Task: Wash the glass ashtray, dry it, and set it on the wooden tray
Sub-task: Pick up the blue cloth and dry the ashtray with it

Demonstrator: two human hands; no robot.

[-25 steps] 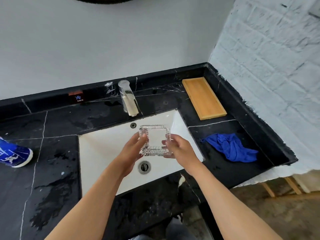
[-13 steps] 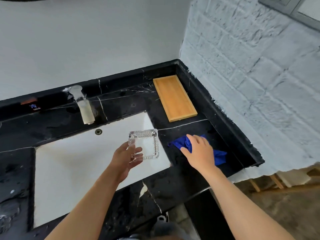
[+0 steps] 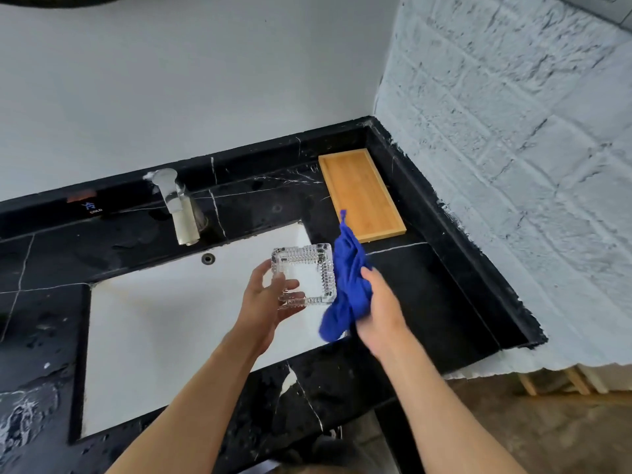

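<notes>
A square clear glass ashtray (image 3: 309,268) with ribbed edges is held over the right end of the white sink (image 3: 164,323). My left hand (image 3: 265,302) grips its lower left corner, fingers wrapped around the rim. A crumpled blue cloth (image 3: 349,278) hangs in my right hand (image 3: 383,313), lifted off the counter and touching the ashtray's right side. The wooden tray (image 3: 362,195) lies on the black marble counter (image 3: 427,295) at the back right corner, with nothing on it.
A chrome tap (image 3: 178,206) stands behind the sink, with an overflow hole below it. The counter is wet on the left. A white brick wall (image 3: 513,165) borders the right side. The counter's front edge drops to the floor at the lower right.
My right hand let go of the ashtray, reached right to the blue cloth on the counter, picked it up and brought it against the ashtray. The view shifted right.
</notes>
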